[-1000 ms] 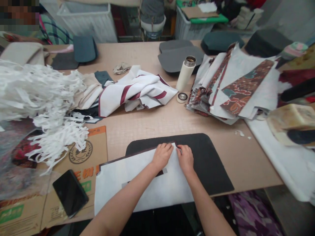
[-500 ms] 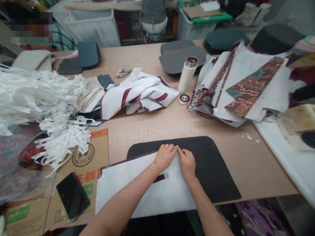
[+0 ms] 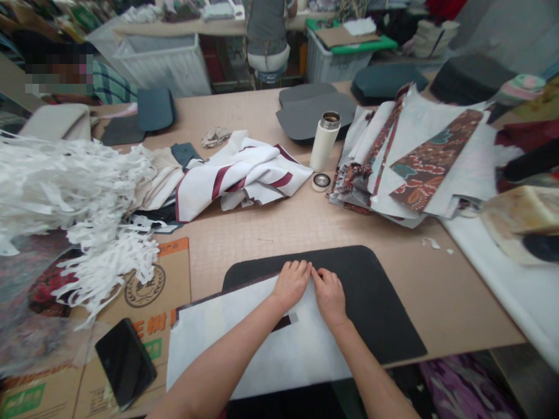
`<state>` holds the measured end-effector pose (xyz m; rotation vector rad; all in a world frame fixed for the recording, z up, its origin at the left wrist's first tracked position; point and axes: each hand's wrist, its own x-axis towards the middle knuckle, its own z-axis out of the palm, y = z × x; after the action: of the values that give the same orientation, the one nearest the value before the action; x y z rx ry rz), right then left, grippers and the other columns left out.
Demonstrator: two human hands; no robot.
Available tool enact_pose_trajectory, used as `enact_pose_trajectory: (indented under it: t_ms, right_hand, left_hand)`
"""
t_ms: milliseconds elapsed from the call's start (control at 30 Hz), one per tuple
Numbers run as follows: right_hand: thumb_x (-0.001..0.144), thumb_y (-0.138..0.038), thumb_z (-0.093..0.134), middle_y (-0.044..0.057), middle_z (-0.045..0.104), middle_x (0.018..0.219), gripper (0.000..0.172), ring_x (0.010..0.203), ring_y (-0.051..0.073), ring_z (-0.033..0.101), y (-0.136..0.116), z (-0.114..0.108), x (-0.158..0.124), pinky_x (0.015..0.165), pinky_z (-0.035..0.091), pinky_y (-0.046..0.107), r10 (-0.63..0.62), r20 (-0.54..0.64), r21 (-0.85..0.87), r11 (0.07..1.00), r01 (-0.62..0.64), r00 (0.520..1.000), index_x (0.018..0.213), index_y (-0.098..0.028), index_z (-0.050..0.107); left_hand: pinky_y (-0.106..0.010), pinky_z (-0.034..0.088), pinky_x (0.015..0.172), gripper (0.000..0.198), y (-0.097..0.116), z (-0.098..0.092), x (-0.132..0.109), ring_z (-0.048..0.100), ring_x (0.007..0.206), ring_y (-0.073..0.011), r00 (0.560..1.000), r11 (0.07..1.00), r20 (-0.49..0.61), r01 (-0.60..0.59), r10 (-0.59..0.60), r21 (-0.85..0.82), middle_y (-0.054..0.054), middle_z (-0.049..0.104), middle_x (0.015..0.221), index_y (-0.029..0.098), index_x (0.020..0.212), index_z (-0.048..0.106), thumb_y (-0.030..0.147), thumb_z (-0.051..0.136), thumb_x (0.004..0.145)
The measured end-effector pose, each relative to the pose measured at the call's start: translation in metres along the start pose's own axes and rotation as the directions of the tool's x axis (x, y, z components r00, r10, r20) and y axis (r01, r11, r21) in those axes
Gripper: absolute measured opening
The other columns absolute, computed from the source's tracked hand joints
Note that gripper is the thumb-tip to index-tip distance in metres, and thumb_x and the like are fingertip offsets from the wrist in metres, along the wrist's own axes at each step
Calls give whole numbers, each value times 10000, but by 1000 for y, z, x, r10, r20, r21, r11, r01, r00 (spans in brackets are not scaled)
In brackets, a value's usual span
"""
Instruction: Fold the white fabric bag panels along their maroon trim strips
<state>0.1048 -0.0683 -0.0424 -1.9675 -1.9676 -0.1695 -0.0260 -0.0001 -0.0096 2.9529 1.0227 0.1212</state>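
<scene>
A white fabric piece [image 3: 244, 331] with a dark maroon edge lies on a black mat [image 3: 375, 302] at the table's near edge. My left hand [image 3: 292, 283] rests on the fabric's far right corner, fingers together and pressed flat. My right hand [image 3: 328, 294] sits right beside it, fingers curled and pinching at the same corner edge. The two hands touch each other at the fingertips. What the right fingers pinch is hidden under them.
A black phone [image 3: 125, 362] lies on flattened cardboard [image 3: 170, 273] at left, beside a heap of white strips [image 3: 65, 198]. A striped white cloth [image 3: 244, 174], a white flask [image 3: 324, 141], a tape roll [image 3: 321, 181] and a pile of patterned fabric [image 3: 419, 157] lie farther back. People sit beyond the table.
Both hands have stayed on the fabric corner, closing together slightly. The view has shifted a little; the fabric and mat lie as before.
</scene>
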Motion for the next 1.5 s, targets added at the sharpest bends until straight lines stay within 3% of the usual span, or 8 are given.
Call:
enact_pose_trajectory:
  t_ms: [200, 567, 767, 900, 1100, 1333, 1400, 1500]
  right_hand:
    - [916, -198, 366, 93, 589, 969, 297, 873, 193, 497, 21, -6, -9, 786, 415, 322, -12, -12, 135, 991, 13, 1000, 1109, -173, 591]
    - [914, -172, 380, 83, 603, 968, 299, 889, 187, 498, 29, -12, -17, 789, 424, 323, -89, 3, 162, 983, 87, 996, 1107, -200, 607]
    - [908, -183, 397, 79, 603, 980, 281, 892, 188, 498, 30, -9, -17, 788, 426, 320, -72, 11, 165, 984, 69, 997, 1079, -205, 619]
    - [904, -161, 387, 84, 594, 994, 311, 894, 191, 492, 29, -8, -17, 797, 418, 323, -59, 4, 134, 989, 58, 998, 1142, -194, 584]
    - [869, -109, 386, 112, 573, 1020, 363, 868, 218, 470, 24, -22, -10, 709, 402, 338, -170, 117, 20, 985, 168, 979, 1197, -149, 536]
    - [839, -62, 403, 91, 570, 875, 272, 817, 201, 479, 10, -37, 19, 672, 378, 324, -250, 168, 14, 968, 251, 954, 985, -157, 613]
    - [843, -61, 398, 93, 571, 925, 295, 841, 200, 481, 6, -35, 24, 680, 383, 320, -274, 135, 24, 962, 273, 952, 1052, -152, 585]
    - [833, -60, 412, 96, 575, 946, 313, 836, 208, 479, 6, -27, 28, 664, 389, 323, -270, 136, 4, 962, 272, 953, 1084, -155, 574]
  left_hand:
    - [-366, 335, 867, 308, -7, 0, 6, 470, 1012, -191, 986, 986, -29, -165, 164, -36, -86, 537, 1188, 148, 1145, 516, 181, 305, 923]
    - [-372, 325, 869, 295, -15, -4, 7, 476, 1011, -186, 979, 976, -15, -206, 205, -70, -58, 549, 1174, 226, 1173, 501, 224, 345, 923]
    - [-390, 322, 921, 303, -15, -8, 7, 463, 1075, -195, 949, 948, -16, -317, 316, -39, -87, 560, 1156, 187, 1192, 479, 206, 347, 920]
    - [-415, 291, 975, 310, -9, -3, 3, 449, 1132, -210, 948, 948, -23, -317, 317, 20, -109, 550, 1190, 147, 1193, 480, 168, 359, 908]
    - [-422, 317, 953, 331, -5, 6, -7, 457, 1138, -225, 983, 985, -80, -165, 168, 40, -80, 514, 1287, 155, 1204, 493, 165, 340, 910]
    - [-399, 383, 865, 300, -8, 2, -2, 502, 1049, -206, 994, 995, -74, 73, -78, -71, -75, 567, 1210, 201, 1136, 548, 159, 403, 877]
    - [-378, 401, 823, 273, -9, -3, -2, 523, 1001, -203, 974, 968, -21, 221, -225, -117, -73, 594, 1131, 212, 1101, 563, 176, 421, 870]
    - [-371, 411, 784, 222, -15, -12, -4, 541, 951, -220, 884, 868, 54, 466, -464, -173, -81, 616, 1025, 202, 1037, 581, 226, 481, 840]
